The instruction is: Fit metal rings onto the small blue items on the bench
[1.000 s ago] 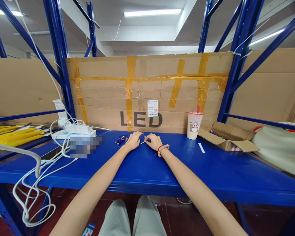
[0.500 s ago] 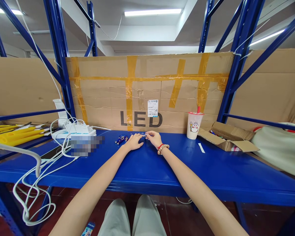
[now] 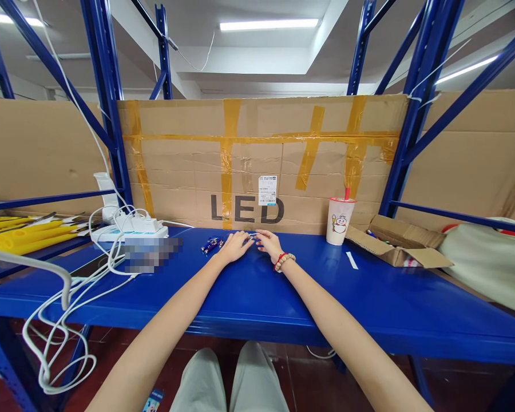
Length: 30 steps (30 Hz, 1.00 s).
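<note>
Both hands are close together near the back of the blue table (image 3: 257,292), in front of the cardboard. My left hand (image 3: 236,247) has its fingers bent forward around something small that I cannot make out. My right hand (image 3: 269,242), with a beaded bracelet (image 3: 285,261) at the wrist, pinches at the same small, pale item between the two hands. Just left of my left hand lie several small dark blue shiny pieces (image 3: 212,245).
A white cup (image 3: 338,222) with a red straw and an open cardboard box (image 3: 395,240) stand at the right, near a white strip (image 3: 352,260). White cables (image 3: 111,257), a power strip (image 3: 143,228) and yellow-handled tools (image 3: 34,237) are at the left.
The fingers of both hands have shifted slightly around the small item, my right fingers spreading a little. The view has moved very slightly.
</note>
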Motion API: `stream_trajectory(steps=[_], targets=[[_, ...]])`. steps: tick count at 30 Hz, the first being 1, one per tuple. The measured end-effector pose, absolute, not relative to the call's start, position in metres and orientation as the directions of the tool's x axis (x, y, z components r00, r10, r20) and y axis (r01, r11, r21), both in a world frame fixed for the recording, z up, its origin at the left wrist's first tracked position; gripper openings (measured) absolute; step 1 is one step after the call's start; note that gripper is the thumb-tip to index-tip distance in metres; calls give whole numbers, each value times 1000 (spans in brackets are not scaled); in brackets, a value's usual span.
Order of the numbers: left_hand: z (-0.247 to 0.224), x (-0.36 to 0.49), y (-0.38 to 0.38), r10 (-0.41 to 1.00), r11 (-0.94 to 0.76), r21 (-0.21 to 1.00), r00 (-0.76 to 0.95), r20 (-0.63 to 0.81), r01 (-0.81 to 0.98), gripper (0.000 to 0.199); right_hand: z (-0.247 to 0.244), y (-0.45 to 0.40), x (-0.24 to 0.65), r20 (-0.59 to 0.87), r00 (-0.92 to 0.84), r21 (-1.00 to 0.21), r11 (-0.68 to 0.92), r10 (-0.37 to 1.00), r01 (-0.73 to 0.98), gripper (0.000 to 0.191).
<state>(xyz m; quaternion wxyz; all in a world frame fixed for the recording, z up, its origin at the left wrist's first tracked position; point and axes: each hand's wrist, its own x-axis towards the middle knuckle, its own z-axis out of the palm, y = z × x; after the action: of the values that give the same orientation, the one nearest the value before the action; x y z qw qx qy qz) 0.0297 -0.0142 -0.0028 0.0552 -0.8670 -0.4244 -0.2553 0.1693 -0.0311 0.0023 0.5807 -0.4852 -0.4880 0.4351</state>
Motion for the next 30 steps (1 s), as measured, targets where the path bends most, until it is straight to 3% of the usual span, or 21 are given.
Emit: stream_trajectory(steps=[13,30], targets=[[0,25,-14,733,-607,225,427,529,762,26,-1,-33,169,128,7,-992,128,992,-9,20],[3,25,-17,746,-559,191,389,541,807,25,-4,-30,171,177,29,-983,175,984,62,21]])
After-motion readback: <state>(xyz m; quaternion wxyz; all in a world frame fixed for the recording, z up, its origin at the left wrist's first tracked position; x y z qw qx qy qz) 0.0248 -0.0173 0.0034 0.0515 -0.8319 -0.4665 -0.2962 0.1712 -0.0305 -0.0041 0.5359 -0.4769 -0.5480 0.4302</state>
